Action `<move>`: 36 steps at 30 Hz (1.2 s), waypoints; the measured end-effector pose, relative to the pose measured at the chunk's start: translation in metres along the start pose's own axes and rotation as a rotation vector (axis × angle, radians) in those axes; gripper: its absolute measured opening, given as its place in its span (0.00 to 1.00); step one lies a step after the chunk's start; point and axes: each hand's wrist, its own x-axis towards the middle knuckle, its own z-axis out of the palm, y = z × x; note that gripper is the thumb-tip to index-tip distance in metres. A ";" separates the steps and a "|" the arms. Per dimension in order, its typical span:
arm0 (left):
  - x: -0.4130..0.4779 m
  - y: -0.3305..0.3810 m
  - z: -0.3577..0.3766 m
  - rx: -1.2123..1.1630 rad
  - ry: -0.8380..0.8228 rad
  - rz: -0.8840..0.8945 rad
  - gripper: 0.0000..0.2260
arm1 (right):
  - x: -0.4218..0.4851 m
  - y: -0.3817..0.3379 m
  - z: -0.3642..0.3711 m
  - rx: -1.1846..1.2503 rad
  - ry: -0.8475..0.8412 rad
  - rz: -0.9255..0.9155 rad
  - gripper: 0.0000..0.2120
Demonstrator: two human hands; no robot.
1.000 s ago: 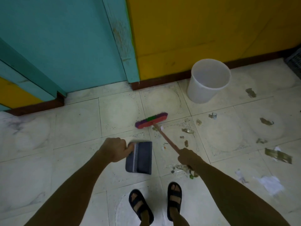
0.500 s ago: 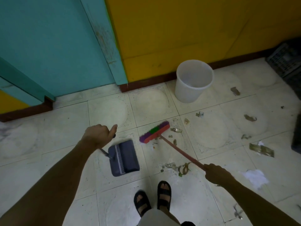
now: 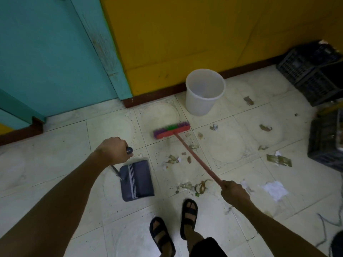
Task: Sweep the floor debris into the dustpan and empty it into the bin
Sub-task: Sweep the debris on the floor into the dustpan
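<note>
My left hand (image 3: 114,150) grips the upright handle of a dark grey dustpan (image 3: 137,180), whose tray rests flat on the tiled floor in front of my feet. My right hand (image 3: 234,191) holds the red stick of a broom (image 3: 171,130); its red head with purple and green bristles lies on the floor beyond the dustpan. Scraps of debris (image 3: 193,187) lie between the dustpan and my right hand, with more debris (image 3: 175,159) beside the stick. A white bin (image 3: 204,92) stands open against the yellow wall.
More litter is scattered to the right: brown scraps (image 3: 278,160), white paper (image 3: 275,190), a small wrapper (image 3: 214,127). Dark plastic crates (image 3: 313,71) stand at the right, another crate (image 3: 324,140) below them. A teal door (image 3: 55,52) fills the left wall. My sandalled feet (image 3: 174,225) are near the bottom.
The broom head has moved away from me, toward the bin, and turned flatter. My right hand has slid back along the stick. The dustpan stays about where it was.
</note>
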 end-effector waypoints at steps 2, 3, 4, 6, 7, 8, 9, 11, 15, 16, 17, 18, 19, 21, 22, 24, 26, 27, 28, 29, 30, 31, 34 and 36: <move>0.007 -0.008 0.005 -0.052 -0.056 -0.042 0.14 | 0.021 -0.019 -0.006 0.140 0.011 0.012 0.13; 0.008 -0.011 0.008 -0.068 -0.071 -0.060 0.13 | 0.033 -0.028 -0.009 0.217 0.003 0.023 0.13; 0.007 -0.013 0.009 -0.080 -0.080 -0.081 0.13 | 0.044 -0.036 -0.012 0.305 -0.001 0.042 0.13; 0.011 -0.007 0.012 -0.112 -0.083 -0.138 0.15 | 0.069 -0.048 -0.023 0.438 -0.008 0.090 0.13; 0.012 -0.004 0.013 -0.146 -0.068 -0.176 0.15 | 0.079 -0.053 -0.026 0.469 -0.013 0.108 0.13; 0.014 0.000 0.013 -0.185 -0.052 -0.222 0.15 | 0.090 -0.056 -0.028 0.488 -0.031 0.130 0.14; 0.019 0.006 0.012 -0.214 -0.035 -0.259 0.15 | 0.100 -0.058 -0.032 0.488 -0.059 0.149 0.14; 0.029 0.013 0.007 -0.209 -0.026 -0.291 0.17 | 0.115 -0.059 -0.037 0.438 -0.125 0.181 0.13; 0.039 0.031 -0.008 -0.170 -0.024 -0.277 0.16 | 0.119 -0.041 -0.044 0.344 -0.223 0.233 0.10; 0.039 0.035 -0.011 -0.159 -0.027 -0.263 0.15 | 0.116 -0.032 -0.042 0.327 -0.230 0.238 0.08; 0.039 0.039 -0.014 -0.144 -0.030 -0.247 0.15 | 0.111 -0.024 -0.040 0.313 -0.229 0.238 0.08; 0.038 0.043 -0.017 -0.131 -0.025 -0.230 0.15 | 0.106 -0.014 -0.038 0.307 -0.236 0.221 0.08; 0.037 0.047 -0.020 -0.124 -0.017 -0.215 0.15 | 0.101 -0.004 -0.034 0.302 -0.239 0.211 0.09; 0.032 0.056 -0.027 -0.108 0.000 -0.186 0.14 | 0.087 0.020 -0.027 0.288 -0.241 0.266 0.10; 0.028 0.060 -0.030 -0.099 0.010 -0.172 0.14 | 0.079 0.033 -0.023 0.266 -0.234 0.296 0.12; 0.021 0.067 -0.034 -0.090 0.023 -0.153 0.13 | 0.064 0.056 -0.016 0.249 -0.224 0.297 0.15; 0.009 0.069 -0.034 -0.112 0.039 -0.148 0.11 | 0.042 0.071 -0.011 0.197 -0.204 0.251 0.15; 0.001 0.069 -0.033 -0.121 0.053 -0.145 0.11 | 0.029 0.077 -0.010 0.150 -0.207 0.216 0.14; -0.004 0.069 -0.033 -0.121 0.067 -0.143 0.11 | 0.020 0.080 -0.008 0.110 -0.214 0.186 0.14; -0.014 0.069 -0.032 -0.117 0.082 -0.138 0.11 | 0.010 0.083 -0.007 0.080 -0.199 0.173 0.13; -0.022 0.068 -0.030 -0.109 0.095 -0.130 0.11 | 0.000 0.085 -0.006 0.052 -0.171 0.151 0.11; -0.030 0.066 -0.029 -0.099 0.107 -0.125 0.11 | -0.006 0.087 -0.005 0.034 -0.140 0.133 0.10; -0.052 0.058 -0.026 -0.058 0.160 -0.123 0.13 | -0.021 0.086 0.002 0.027 -0.086 0.038 0.11; -0.064 0.050 -0.025 -0.026 0.184 -0.129 0.15 | -0.028 0.073 0.002 0.032 -0.081 -0.014 0.14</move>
